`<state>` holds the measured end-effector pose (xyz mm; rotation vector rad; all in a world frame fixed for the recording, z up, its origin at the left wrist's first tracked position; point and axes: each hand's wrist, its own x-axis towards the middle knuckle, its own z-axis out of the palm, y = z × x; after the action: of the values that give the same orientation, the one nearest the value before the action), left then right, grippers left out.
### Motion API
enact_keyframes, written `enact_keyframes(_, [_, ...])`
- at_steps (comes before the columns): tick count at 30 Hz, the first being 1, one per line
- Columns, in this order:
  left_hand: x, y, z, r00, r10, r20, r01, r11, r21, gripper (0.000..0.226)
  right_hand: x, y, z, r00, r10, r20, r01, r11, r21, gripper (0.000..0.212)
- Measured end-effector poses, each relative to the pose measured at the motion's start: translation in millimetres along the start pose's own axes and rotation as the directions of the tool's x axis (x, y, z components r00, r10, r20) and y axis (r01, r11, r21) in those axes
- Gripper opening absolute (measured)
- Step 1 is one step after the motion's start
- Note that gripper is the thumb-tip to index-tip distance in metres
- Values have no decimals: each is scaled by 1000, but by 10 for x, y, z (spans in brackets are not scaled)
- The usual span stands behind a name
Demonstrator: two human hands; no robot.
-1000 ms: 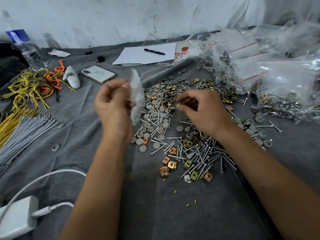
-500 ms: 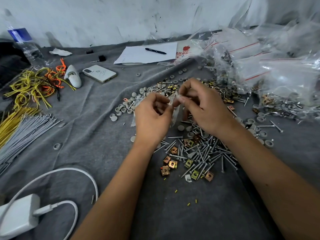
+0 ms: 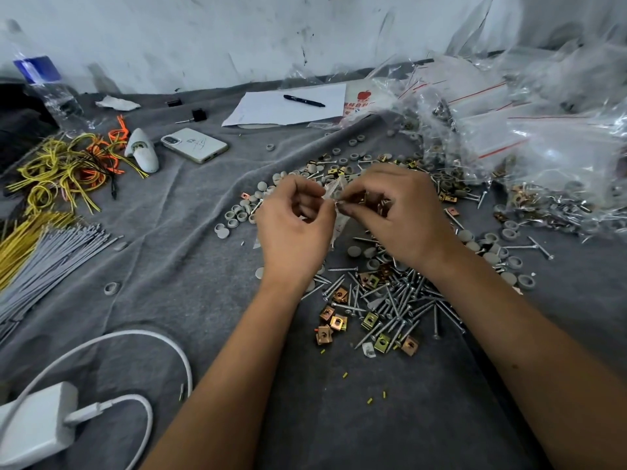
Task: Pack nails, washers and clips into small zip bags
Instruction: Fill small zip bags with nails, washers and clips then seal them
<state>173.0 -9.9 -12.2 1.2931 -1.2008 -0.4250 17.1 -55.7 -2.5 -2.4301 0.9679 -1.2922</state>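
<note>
Nearest the viewer, a white power adapter (image 3: 35, 424) with its looped white cable (image 3: 135, 337) lies on the grey cloth-covered surface (image 3: 190, 266). Beyond it, a loose heap of silver pointed nails (image 3: 393, 303) is mixed with small square brass-coloured metal clips (image 3: 334, 322). Above this heap the two hands meet. The left hand (image 3: 295, 228) and the right hand (image 3: 397, 215) each pinch, between thumb and curled fingers, the top edge of a small clear plastic zip bag (image 3: 334, 198), which hangs between them; whether its mouth is parted cannot be told. The right hand also appears to hold some clips in its palm. Round grey plastic cap-like washers (image 3: 237, 213) are scattered to the left of and beyond the hands. Farther left lie grey cable ties (image 3: 51, 256) and yellow and orange wires (image 3: 64, 167); farther back, a white phone (image 3: 195, 144), a white paper sheet (image 3: 288, 106) bearing a black pen (image 3: 303, 100); at far right, a pile of filled clear bags (image 3: 529, 144).

Handling: the bag is judged thin, limp and slippery, best gripped at both lips just below the zip strip. Nails are stiff and sharp-tipped and may pierce the film, so heads-down loading seems safer; washers are light and roll readily.
</note>
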Motion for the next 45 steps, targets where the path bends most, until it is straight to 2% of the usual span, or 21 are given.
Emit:
enact_keyframes(2, [-6, -2, 0, 1000, 17, 11, -17, 1000, 19, 12, 0, -12, -2, 1000, 6, 20, -7, 997, 73, 11])
enact_keyframes(4, [-9, -4, 0, 999, 31, -7, -31, 999, 22, 12, -19, -17, 9, 994, 28, 106, -43, 990, 134, 9])
enact_keyframes(7, [-14, 19, -1, 998, 41, -38, -41, 999, 5, 13, -43, -4, 39, 982, 61, 177, -87, 986, 142, 8])
enact_keyframes(14, [-39, 54, -19, 993, 83, -86, -81, 996, 28, 11, -42, 18, 34, 985, 137, 104, -137, 991, -11, 16])
enact_keyframes(18, [-40, 41, -3, 996, 65, -60, -63, 997, 35, 11, -41, -5, 18, 981, 168, 93, -171, 985, 30, 24])
enact_keyframes(20, [-39, 31, 6, 997, 55, -59, -53, 998, 35, 11, -25, -9, 8, 982, 177, 61, -182, 980, 83, 20])
enact_keyframes(22, [-35, 24, 4, 997, 39, -66, -37, 999, 27, 11, -5, -9, -25, 987, 160, -4, -158, 979, 131, 16])
enact_keyframes(24, [-22, 16, -5, 997, 8, -72, -7, 1000, 8, 11, 6, 20, -87, 992, 126, -2, -124, 985, 122, 17])
enact_keyframes(26, [-7, 3, -12, 996, -21, -82, 21, 1000, 2, 11, 12, 100, -145, 981, 104, 163, -102, 995, -21, 20])
enact_keyframes(29, [3, -14, -9, 995, -45, -87, 46, 999, 11, 11, 8, 176, -156, 857, 151, 493, -55, 977, -204, 23])
enact_keyframes(32, [-3, -20, 2, 996, -50, -73, 51, 999, 8, 10, 19, 171, -120, 799, 178, 575, -59, 974, -219, 32])
enact_keyframes(35, [-5, -21, 7, 996, -57, -62, 58, 998, 13, 11, 22, 129, -121, 814, 165, 557, -78, 981, -176, 28])
enact_keyframes(37, [0, -35, 9, 996, -60, -61, 62, 998, 20, 12, 12, 117, -142, 856, 170, 489, -170, 984, -44, 24])
enact_keyframes(41, [5, -54, 7, 998, -64, -25, 65, 997, 51, 12, 20, 52, -171, 971, 150, 186, -178, 973, 145, 12])
enact_keyframes(43, [3, -56, 12, 999, -47, 6, 47, 996, 77, 11, 26, 21, -157, 988, 142, 64, -151, 976, 157, 12])
enact_keyframes(45, [-3, -53, 17, 1000, -18, 22, 16, 994, 108, 12, 26, 4, -127, 993, 112, 33, -115, 989, 92, 12])
